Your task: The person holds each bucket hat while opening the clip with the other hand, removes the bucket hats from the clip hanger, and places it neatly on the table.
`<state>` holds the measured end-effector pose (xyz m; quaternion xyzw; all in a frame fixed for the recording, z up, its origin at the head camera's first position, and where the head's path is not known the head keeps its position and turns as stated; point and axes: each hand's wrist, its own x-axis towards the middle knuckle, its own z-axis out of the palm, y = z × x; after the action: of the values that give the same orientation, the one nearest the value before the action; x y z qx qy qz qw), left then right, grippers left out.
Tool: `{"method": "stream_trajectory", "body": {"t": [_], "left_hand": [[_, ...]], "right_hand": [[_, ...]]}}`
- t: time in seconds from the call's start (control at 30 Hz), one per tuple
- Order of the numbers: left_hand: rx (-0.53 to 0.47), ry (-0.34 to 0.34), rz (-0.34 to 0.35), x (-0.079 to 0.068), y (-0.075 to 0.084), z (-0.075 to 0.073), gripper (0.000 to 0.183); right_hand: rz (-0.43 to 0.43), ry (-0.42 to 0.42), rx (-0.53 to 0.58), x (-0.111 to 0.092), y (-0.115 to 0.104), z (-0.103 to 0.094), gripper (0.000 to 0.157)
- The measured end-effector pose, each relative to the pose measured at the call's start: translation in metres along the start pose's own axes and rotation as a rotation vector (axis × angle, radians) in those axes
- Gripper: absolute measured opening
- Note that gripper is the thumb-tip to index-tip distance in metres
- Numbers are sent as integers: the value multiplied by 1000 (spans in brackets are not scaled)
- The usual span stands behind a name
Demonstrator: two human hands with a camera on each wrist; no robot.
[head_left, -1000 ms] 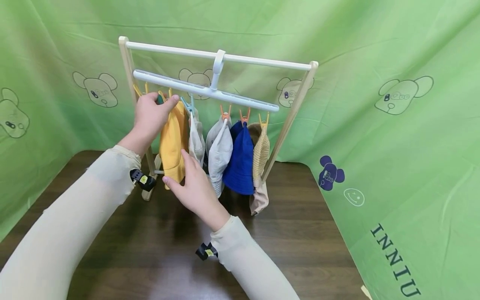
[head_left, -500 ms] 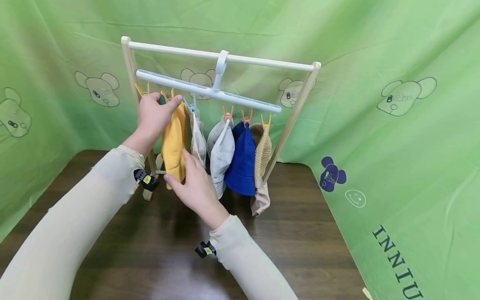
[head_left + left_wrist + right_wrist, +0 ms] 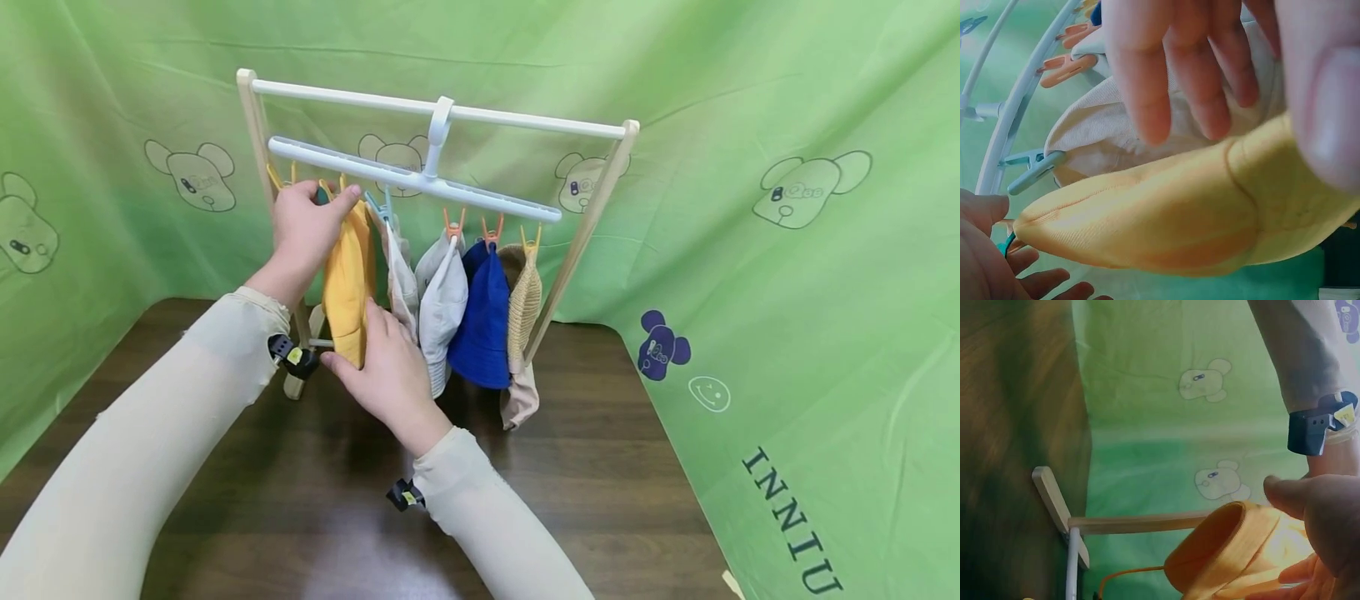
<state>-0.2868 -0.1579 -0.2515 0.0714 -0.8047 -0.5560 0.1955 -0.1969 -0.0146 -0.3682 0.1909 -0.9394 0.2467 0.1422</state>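
Observation:
A yellow bucket hat [image 3: 347, 292] hangs at the left of a small drying rack, under a yellow clothespin [image 3: 342, 180]. My left hand [image 3: 300, 225] is at its top, thumb and fingers loosely either side of the clothespin end. In the left wrist view these fingers look spread, beside a small green piece [image 3: 1007, 244] at the hat's tip. Lower down, my right hand [image 3: 390, 375] cups the hat's brim end, with extended fingers on the right and thumb at the lower left. The right wrist view shows the hat's opening [image 3: 1210, 544] and a hanging cord [image 3: 1129, 571].
A white bar hanger [image 3: 405, 179] hooks over the rack's top rod [image 3: 525, 122]. Clipped along it are a pale hat [image 3: 402, 279], a whitish hat [image 3: 442, 304], a blue hat [image 3: 483, 325] and a straw hat [image 3: 525, 300]. Green printed cloth [image 3: 750, 292] surrounds the wooden table [image 3: 600, 483].
My right hand has shifted slightly left and closer around the yellow hat's brim. The pale hat beside it has swung a little right. My left hand stays at the hat's top.

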Motion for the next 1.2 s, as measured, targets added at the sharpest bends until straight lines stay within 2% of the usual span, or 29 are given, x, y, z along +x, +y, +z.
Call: {"method": "stream_trajectory", "body": {"t": [0.23,0.43,0.7,1.0,1.2], "left_hand": [[8,-11,1,0,2,-2,42],[51,-15,8,3,2,-5,50],[78,-56,-28,7,1,-7,52],[75,-46,-8,7,1,-6,49],[64,-55,-27,4,-1,-6,49]], "right_hand": [[8,7,-40,2,-3,3,95],[18,16,-61,6,-4,2,94],[21,2,-62,8,3,2,85],[52,30,-58,11,6,5,74],[67,46,-60,8,6,8,74]]}}
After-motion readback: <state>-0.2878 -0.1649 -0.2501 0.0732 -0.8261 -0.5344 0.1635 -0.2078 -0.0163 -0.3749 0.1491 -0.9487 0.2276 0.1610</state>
